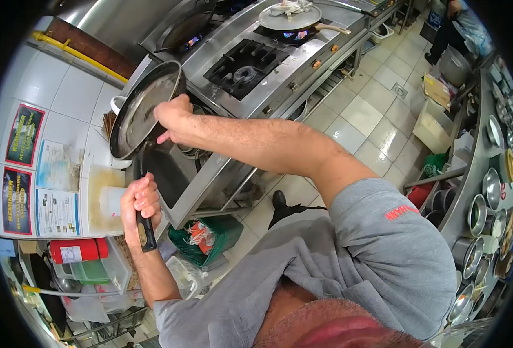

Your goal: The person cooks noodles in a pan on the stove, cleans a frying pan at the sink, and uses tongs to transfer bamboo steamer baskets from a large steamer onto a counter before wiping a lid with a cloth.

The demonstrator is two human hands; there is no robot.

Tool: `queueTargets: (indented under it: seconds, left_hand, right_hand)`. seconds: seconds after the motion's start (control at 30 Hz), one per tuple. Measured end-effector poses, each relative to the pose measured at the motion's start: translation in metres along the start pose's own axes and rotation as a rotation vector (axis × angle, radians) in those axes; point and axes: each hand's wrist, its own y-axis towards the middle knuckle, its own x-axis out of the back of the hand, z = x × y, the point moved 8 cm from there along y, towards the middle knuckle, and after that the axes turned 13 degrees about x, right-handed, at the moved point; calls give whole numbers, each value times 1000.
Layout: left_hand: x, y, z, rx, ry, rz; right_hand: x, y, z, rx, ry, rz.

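My left hand [140, 203] is wrapped round the black handle of a frying pan [115, 134], which is tilted up steeply above the steel counter end. A lid with a metal rim [143, 104] lies against the pan's open side. Closed fingers of my right hand [176, 119] are at the lid's middle, seemingly on its knob, which they hide. What is inside the pan is hidden behind the lid.
An unlit burner [246, 74] is right of the pan. Another covered pan [289, 17] sits over a flame farther back. Below are a green bin [224, 238] and a red fire extinguisher [79, 250]. Metal bowls [492, 185] line the right-hand counter.
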Motion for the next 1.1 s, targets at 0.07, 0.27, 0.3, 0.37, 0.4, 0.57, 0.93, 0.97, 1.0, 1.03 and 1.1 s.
queueTargets:
  seconds: [0.07, 0.27, 0.3, 0.37, 0.4, 0.57, 0.93, 0.97, 1.0, 1.03, 1.1]
  left_hand:
    - [-19, 8, 5, -1, 32, 26]
    - [-72, 67, 15, 72, 97, 197]
    - [-75, 80, 16, 75, 100, 185]
    - [-84, 109, 19, 82, 164, 132]
    - [-89, 122, 19, 47, 206, 84]
    - [-85, 205, 23, 32, 286, 59]
    - [-28, 380, 58, 40, 262, -63]
    - [-22, 391, 60, 22, 251, -76]
    - [-16, 403, 58, 1, 245, -88]
    - [-11, 415, 59, 0, 242, -82]
    - [0, 433, 60, -2, 238, -111]
  right_hand:
    - [12, 9, 14, 40, 59, -32]
    - [55, 42, 76, 176, 172, 89]
    - [65, 52, 85, 201, 115, 79]
    - [83, 61, 101, 224, 108, 116]
    - [92, 71, 107, 250, 90, 128]
    - [146, 140, 107, 268, 45, 73]
    - [241, 283, 31, 152, 45, 122]
    - [246, 291, 23, 125, 22, 111]
    - [251, 302, 17, 102, 2, 101]
    - [252, 314, 7, 57, 34, 170]
    - [260, 331, -5, 35, 38, 152]
